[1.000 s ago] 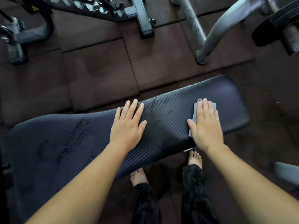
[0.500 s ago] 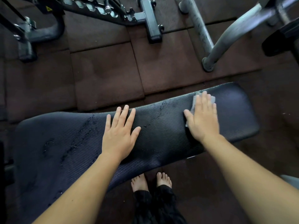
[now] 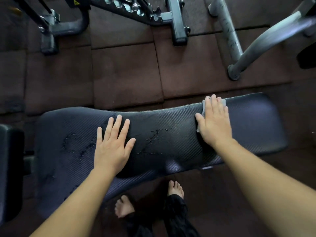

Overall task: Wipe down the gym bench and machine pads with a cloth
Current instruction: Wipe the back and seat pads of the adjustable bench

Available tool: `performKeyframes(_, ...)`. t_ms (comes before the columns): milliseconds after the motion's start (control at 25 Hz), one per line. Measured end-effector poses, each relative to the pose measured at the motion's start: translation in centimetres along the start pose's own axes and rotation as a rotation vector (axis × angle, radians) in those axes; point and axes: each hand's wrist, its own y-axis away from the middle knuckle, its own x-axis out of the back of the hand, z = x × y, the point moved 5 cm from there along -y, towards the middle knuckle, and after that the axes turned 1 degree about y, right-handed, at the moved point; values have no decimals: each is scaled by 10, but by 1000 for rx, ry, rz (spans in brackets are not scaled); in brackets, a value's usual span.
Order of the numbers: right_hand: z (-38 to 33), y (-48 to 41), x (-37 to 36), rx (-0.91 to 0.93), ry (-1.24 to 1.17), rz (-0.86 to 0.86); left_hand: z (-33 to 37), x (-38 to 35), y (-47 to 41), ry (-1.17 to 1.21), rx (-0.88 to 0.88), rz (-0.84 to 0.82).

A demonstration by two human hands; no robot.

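A long black ribbed bench pad (image 3: 171,134) runs left to right across the view, with wet streaks on its left and middle parts. My right hand (image 3: 215,122) lies flat on a small grey cloth (image 3: 223,102), pressing it onto the pad near the far edge on the right; only the cloth's edges show around my fingers. My left hand (image 3: 112,144) rests flat on the pad's middle, fingers spread, holding nothing.
A second black pad (image 3: 10,168) sits at the left edge. Black machine frames (image 3: 177,23) and grey steel legs (image 3: 239,65) stand on the dark rubber floor tiles beyond the bench. My bare feet (image 3: 175,189) are under the near side of the bench.
My right hand has slid the cloth across the pad toward its far edge. The left hand has shifted slightly left along the pad. More of the left side has come into view.
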Motion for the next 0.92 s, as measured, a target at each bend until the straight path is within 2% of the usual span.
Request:
performKeyframes(80,-65,9,-11,65,9,57,1,-5,0,15,0,21)
performKeyframes(200,-173,58,-41,413,3,-46,1,-6,1,26,-8,40)
performKeyframes(280,-164,62,-41,498,22,-79,-1,-6,0,36,-9,44)
performKeyframes(360,-99,45,-30,346,50,10,-1,-5,0,51,-8,47)
performKeyframes(440,-19,30,-15,48,29,45,0,-6,2,46,-16,62)
performKeyframes(520,-8,26,-11,-146,-39,69,0,-8,1,47,-23,68)
performKeyframes(560,-39,30,-16,-161,-40,116,0,-9,1,50,-26,73)
performKeyframes(600,-84,40,-26,-87,-33,129,0,-8,1,54,-26,79)
performKeyframes(680,-173,81,-52,241,-20,89,-2,-6,1,85,-37,85)
performKeyframes(760,-187,125,-67,454,8,43,-6,-3,1,138,-66,77)
performKeyframes(800,-162,132,-66,457,16,63,-10,-1,3,148,-85,61)
performKeyframes(840,-126,132,-63,377,22,88,-14,-1,6,148,-106,45)
performKeyframes(920,-54,124,-51,78,-8,90,-17,-1,12,130,-129,33)
